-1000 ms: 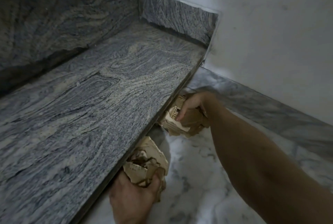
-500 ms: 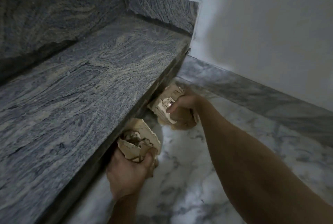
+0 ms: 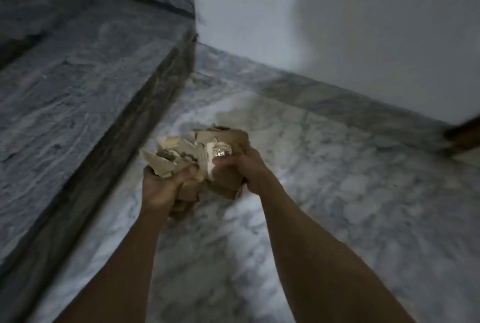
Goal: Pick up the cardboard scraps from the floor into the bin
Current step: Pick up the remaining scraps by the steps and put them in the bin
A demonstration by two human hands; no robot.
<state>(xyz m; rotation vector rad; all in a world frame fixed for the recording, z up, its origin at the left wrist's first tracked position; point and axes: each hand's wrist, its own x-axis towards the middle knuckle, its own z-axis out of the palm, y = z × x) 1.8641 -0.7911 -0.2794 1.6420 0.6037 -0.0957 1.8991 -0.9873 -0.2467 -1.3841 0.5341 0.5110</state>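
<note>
left hand grips pale torn scraps | right hand grips crumpled brown scraps, white torn edge showing | both bundles touching at frame centre, above marble floor | step at left

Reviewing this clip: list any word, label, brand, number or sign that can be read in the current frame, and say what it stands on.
None can be read.
Cardboard scraps, held in the left hand and right hand: a small pale mark on one piece, too blurred to tell whether it is print.
Granite step, marble floor, wall: no text or sign visible.
</note>
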